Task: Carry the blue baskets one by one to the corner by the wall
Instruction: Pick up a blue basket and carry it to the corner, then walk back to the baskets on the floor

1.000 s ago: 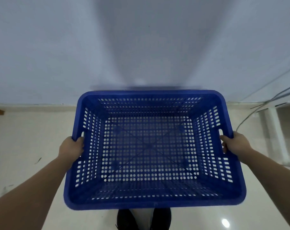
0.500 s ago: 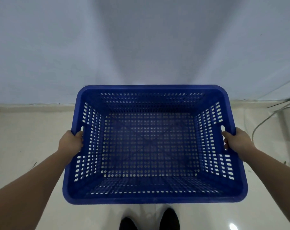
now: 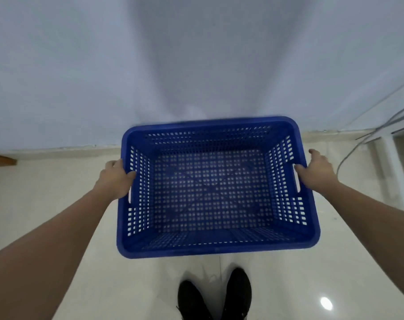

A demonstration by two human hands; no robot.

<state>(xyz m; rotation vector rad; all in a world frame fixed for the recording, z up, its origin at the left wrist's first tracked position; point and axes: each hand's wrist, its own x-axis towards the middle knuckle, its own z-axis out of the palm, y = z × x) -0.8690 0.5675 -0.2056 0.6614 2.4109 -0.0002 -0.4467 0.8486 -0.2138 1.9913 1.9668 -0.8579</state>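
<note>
An empty blue perforated basket (image 3: 216, 247) is in front of me, its far edge close to the white wall (image 3: 196, 54). My left hand (image 3: 116, 179) grips the basket's left rim above the handle slot. At the right rim my right hand (image 3: 317, 173) has its thumb on the edge, and its fingers look loosened. Whether the basket rests on the floor or hangs just above it is unclear.
Pale glossy floor tiles (image 3: 46, 199) run to a skirting along the wall. A white frame with grey cables (image 3: 390, 125) stands at the right. A brown wooden edge (image 3: 0, 159) shows at the far left. My black shoes (image 3: 216, 296) are below the basket.
The basket has gone down and away from me toward the wall, so it looks smaller. Both arms are stretched further out. My right hand's fingers have eased on the rim.
</note>
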